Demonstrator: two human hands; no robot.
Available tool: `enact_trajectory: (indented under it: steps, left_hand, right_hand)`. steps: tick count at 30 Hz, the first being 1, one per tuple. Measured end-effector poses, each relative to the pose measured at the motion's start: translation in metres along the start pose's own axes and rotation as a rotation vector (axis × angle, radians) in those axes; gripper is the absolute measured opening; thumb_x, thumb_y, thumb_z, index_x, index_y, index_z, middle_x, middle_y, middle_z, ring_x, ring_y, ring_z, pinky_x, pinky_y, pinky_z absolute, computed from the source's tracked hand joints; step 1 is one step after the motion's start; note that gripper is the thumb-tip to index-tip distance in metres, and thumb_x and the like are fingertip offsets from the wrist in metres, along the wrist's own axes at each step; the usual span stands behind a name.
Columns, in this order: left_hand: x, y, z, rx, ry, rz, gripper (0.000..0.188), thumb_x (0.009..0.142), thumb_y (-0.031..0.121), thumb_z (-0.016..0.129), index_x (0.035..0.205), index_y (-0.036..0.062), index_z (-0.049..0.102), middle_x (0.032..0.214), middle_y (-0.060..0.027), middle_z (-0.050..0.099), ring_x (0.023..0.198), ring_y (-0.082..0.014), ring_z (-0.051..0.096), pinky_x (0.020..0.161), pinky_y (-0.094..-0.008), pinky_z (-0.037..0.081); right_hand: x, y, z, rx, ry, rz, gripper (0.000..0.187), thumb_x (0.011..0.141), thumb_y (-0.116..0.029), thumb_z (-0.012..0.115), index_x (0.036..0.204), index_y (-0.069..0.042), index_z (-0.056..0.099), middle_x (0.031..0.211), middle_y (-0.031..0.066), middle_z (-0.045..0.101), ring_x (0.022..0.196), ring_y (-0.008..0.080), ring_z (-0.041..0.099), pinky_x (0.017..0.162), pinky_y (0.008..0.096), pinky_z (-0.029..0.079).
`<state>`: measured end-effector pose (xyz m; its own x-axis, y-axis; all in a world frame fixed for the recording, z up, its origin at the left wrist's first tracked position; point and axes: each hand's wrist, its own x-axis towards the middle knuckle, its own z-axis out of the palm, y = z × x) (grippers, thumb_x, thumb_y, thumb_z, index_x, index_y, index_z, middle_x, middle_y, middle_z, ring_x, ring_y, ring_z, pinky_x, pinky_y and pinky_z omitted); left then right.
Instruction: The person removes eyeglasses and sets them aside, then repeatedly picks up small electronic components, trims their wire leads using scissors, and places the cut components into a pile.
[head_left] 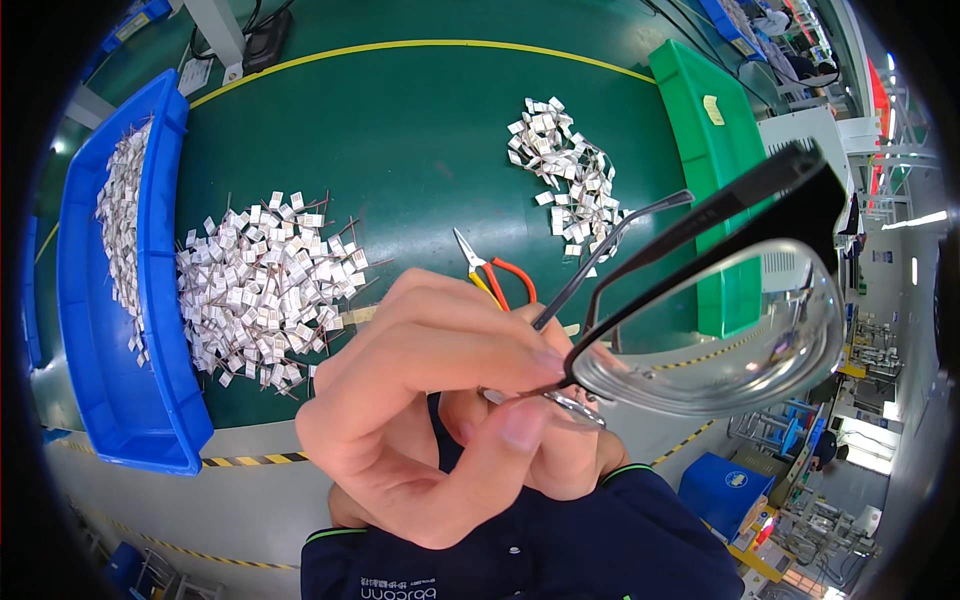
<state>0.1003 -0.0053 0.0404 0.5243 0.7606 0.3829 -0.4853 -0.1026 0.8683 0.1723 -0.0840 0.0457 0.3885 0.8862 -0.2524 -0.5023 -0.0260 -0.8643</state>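
Observation:
Close in front of me, my left hand (420,400) pinches a pair of black-framed eyeglasses (700,235) between thumb and fingers near the bridge. One clear lens and the dark temples reach out to the right. Partly hidden behind it, my right hand (565,465) is close to the lower part of the glasses. Its fingers are mostly covered, so its grip does not show. Beyond my hands, pliers (475,255) with red and yellow handles lie on the green table, their handles partly covered.
A large pile of small white parts with thin leads (265,285) lies at left, beside a blue bin (175,300) holding more. A smaller pile (570,175) sits at right, near a green bin (690,130). Yellow tape (430,43) runs along the table's far side.

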Motion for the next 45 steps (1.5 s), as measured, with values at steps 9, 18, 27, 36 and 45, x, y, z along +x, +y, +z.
enact_trajectory:
  steps: [9,18,27,36,45]
  left_hand:
    - [0.002,0.001,-0.003,0.011,0.015,-0.012,0.023,0.082,0.014,0.059,0.088,-0.0057,0.049,0.083,-0.0168,0.058,0.05,-0.0114,0.049,0.045,-0.0194,0.039]
    - [0.002,0.004,-0.042,-0.287,0.066,-0.241,0.051,0.086,0.05,0.039,0.085,0.0004,0.048,0.089,-0.018,0.052,0.085,-0.0267,0.047,0.081,-0.0374,0.035]
    - [-0.018,-0.013,-0.071,-0.441,0.153,-0.164,0.027,0.081,0.024,0.049,0.093,0.0006,0.049,0.089,-0.0143,0.051,0.087,-0.0234,0.044,0.08,-0.0357,0.034]
    - [-0.027,-0.031,-0.08,-0.756,0.255,-0.349,0.021,0.081,0.024,0.047,0.091,0.0055,0.045,0.086,-0.0064,0.046,0.082,-0.019,0.039,0.074,-0.0327,0.032]
    - [-0.029,-0.04,-0.08,-0.747,0.275,-0.413,0.02,0.079,0.021,0.048,0.091,0.0057,0.044,0.086,-0.0063,0.045,0.081,-0.0173,0.039,0.074,-0.0307,0.031]
  right_hand:
    - [-0.016,0.028,-0.018,0.387,-0.057,-0.041,0.049,0.086,-0.001,0.055,0.132,0.002,0.037,0.127,0.0175,0.048,0.112,0.0244,0.052,0.093,0.0328,0.043]
    - [0.009,0.009,-0.034,-0.38,0.075,-0.316,0.009,0.088,0.005,0.049,0.097,0.004,0.049,0.074,0.0052,0.059,0.064,0.0091,0.056,0.061,0.0204,0.044]
    - [0.016,0.005,-0.05,-0.374,-0.013,-0.523,0.012,0.086,0.006,0.05,0.097,0.008,0.052,0.079,0.0112,0.06,0.064,0.014,0.061,0.059,0.0234,0.048]
    - [0.008,-0.004,-0.038,-0.336,-0.07,-0.493,0.018,0.075,0.005,0.065,0.091,0.008,0.058,0.083,0.0122,0.065,0.061,0.0128,0.061,0.059,0.0217,0.048]
    - [0.01,-0.007,-0.032,-0.308,-0.157,-0.543,0.022,0.073,0.005,0.068,0.093,0.008,0.06,0.083,0.0129,0.067,0.051,0.0113,0.056,0.048,0.0207,0.043]
